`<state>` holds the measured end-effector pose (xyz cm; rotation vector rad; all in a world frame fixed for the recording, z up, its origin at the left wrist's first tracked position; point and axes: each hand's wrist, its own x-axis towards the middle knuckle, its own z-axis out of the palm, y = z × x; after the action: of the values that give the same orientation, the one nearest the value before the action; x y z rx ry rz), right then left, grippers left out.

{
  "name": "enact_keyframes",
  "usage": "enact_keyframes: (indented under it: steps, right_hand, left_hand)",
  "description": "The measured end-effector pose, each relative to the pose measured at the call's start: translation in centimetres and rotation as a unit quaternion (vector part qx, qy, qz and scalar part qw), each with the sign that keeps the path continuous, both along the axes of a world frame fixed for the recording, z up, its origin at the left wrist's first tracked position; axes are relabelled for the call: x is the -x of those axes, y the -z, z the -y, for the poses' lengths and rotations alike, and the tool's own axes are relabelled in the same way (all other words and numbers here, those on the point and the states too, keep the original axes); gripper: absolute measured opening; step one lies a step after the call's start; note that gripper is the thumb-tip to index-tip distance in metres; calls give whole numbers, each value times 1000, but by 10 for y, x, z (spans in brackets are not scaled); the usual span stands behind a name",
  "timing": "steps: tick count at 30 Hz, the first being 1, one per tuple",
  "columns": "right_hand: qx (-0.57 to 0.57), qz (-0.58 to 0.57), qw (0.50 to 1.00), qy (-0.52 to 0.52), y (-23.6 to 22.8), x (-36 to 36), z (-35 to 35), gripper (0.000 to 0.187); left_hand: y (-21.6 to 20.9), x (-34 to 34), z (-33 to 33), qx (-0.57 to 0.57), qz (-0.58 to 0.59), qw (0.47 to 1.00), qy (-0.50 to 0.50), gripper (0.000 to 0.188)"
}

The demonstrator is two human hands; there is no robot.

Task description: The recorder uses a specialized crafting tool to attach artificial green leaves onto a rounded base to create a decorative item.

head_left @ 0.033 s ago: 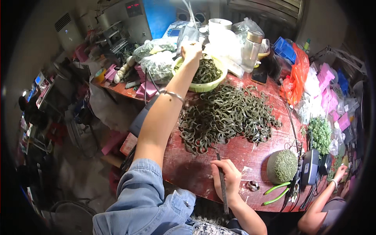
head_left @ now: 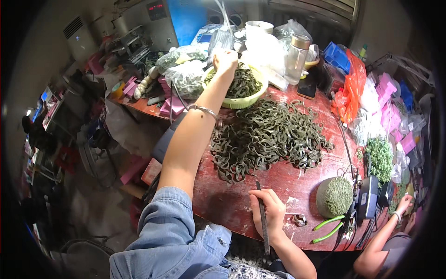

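Note:
My left hand (head_left: 225, 61) is stretched far forward over a yellow-green bowl (head_left: 242, 103), its fingers curled closed beside a grey mesh-like object (head_left: 221, 41). What they grip, if anything, is hidden. Dark green curled strips (head_left: 245, 85) fill the bowl, and a large heap of the same strips (head_left: 274, 135) lies in front of it on the red table. Near the table's front edge, my right hand (head_left: 271, 211) is closed around a long, thin, dark flat tool (head_left: 263, 218). Its upper tip points toward the heap.
Right of my right hand are a small ring-shaped item (head_left: 299, 220), green-handled pliers (head_left: 329, 229) and a domed green block (head_left: 338, 196). A bottle (head_left: 297, 60) and a phone (head_left: 307, 87) stand behind the heap. Another person's arm (head_left: 383, 235) is at the far right.
The whole view has shifted very slightly. Both hands keep nearly the same pose and place.

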<state>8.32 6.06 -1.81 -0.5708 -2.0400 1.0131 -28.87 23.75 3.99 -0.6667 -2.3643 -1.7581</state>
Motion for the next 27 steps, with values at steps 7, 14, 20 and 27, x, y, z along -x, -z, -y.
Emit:
enact_keyframes:
  steps: [7, 14, 20, 27]
  right_hand:
    - [25, 25, 999, -2, 5, -1, -14, 9]
    - [60, 20, 998, -12, 6, -4, -9, 7]
    - [26, 8, 999, -25, -1, -4, -2, 10]
    - [81, 12, 996, -28, 4, -8, -1, 6]
  left_hand:
    - [-24, -40, 4, 254, -84, 960, 85, 47]
    - [-32, -156, 96, -26, -23, 986, 161, 39]
    - [78, -162, 144, 138, -184, 965, 127, 47]
    - [87, -169, 154, 346, -182, 916, 88, 64]
